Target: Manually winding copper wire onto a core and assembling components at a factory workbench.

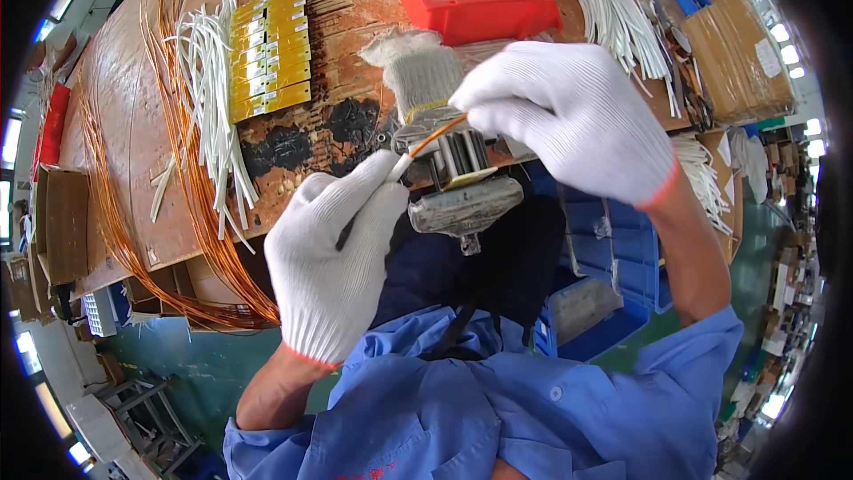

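Both my hands wear white knitted gloves with orange cuffs. My left hand (333,253) pinches a short white sleeve tube (400,167) between thumb and fingers. From that tube a copper wire (438,134) slants up to my right hand (569,116), whose fingertips are closed on its far end. Just beyond and below the wire sits a ridged metal core (462,157) at the table's near edge. It rests in a holder (466,206) wrapped in greyish plastic. Behind the core lies a crumpled white knit cloth (418,69).
Bundled white tubes (209,89), long copper wires (191,182) and yellow strips (271,53) lie on the worn wooden table (342,13) at left. A red bin (480,18) stands at the back, more white tubes (613,13) to its right. Blue crates (595,316) sit below.
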`<state>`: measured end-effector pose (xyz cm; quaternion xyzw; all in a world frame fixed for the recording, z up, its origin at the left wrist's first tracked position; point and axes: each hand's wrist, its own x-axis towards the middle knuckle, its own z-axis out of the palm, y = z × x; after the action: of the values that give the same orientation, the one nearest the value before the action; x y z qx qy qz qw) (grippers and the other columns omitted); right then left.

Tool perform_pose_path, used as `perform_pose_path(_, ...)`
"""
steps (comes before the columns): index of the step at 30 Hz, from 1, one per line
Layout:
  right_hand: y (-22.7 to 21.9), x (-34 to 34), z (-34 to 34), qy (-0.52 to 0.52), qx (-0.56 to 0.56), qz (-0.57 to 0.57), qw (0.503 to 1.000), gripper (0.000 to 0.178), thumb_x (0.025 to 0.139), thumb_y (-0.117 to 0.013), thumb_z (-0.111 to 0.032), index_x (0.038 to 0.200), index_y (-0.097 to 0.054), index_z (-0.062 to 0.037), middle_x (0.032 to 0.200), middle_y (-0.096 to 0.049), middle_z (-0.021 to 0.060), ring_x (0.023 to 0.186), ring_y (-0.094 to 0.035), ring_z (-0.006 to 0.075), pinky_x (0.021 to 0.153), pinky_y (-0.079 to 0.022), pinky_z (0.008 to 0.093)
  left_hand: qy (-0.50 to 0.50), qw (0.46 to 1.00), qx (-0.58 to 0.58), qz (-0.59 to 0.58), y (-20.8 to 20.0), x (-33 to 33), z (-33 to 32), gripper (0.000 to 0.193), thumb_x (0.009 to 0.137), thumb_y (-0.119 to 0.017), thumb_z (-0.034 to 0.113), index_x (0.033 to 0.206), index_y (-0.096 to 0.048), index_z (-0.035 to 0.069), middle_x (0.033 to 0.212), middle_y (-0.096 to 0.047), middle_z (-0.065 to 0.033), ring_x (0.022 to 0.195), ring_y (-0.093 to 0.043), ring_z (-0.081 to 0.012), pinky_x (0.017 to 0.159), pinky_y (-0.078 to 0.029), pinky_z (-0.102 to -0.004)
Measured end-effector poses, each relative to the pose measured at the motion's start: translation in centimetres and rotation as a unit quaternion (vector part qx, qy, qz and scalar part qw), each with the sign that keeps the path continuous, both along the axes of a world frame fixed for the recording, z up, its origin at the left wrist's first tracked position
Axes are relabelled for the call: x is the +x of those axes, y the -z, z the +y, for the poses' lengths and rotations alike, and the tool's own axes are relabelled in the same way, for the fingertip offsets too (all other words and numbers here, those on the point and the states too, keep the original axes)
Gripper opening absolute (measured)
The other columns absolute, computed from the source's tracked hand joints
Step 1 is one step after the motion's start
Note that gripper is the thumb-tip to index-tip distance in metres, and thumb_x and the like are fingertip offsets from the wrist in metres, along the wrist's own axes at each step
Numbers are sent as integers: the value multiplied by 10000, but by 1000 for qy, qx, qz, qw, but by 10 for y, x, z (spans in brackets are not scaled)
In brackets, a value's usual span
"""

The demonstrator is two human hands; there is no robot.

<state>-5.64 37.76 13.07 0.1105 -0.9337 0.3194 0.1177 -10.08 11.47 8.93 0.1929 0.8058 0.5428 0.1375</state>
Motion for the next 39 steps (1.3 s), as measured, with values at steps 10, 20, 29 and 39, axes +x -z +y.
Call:
perform_pose_path(10,44,26,-6,62,-77,-43,994,123,966,-774,-37,1087,-787,-18,922,-771,205,857,-784,379,736,-612,402,-18,982,-80,172,27,30,29,201,972,-790,51,1162,-829,-1,833,-756,-158,705,-736,-210,678,-570,-340)
perform_pose_path(20,54,39,-9,50,-22,16,998,142,934,-805,-86,1063,-799,-28,948,-779,194,865,-772,401,733,-617,449,80,957,-157,231,27,38,22,402,1072,-692,208,1414,-637,4,741,-747,-166,551,-730,-347,487,-546,-471)
perform_pose_path(29,44,85,-48,118,177,86,973,386,794,-883,-145,1172,-808,-112,1024,-728,57,913,-696,297,806,-549,459,68,997,-28,12,32,35,17,393,1064,-702,59,1442,-669,-43,858,-765,-119,715,-737,-164,621,-597,-324)
perform_pose_path(39,129,162,-149,69,-705,-324,627,327,1137,-652,-217,1275,-707,75,940,-771,125,837,-753,166,768,-589,302,81,995,-52,-27,23,23,23,288,1096,-657,115,1340,-719,-24,738,-723,-56,572,-659,-65,504,-532,-263)
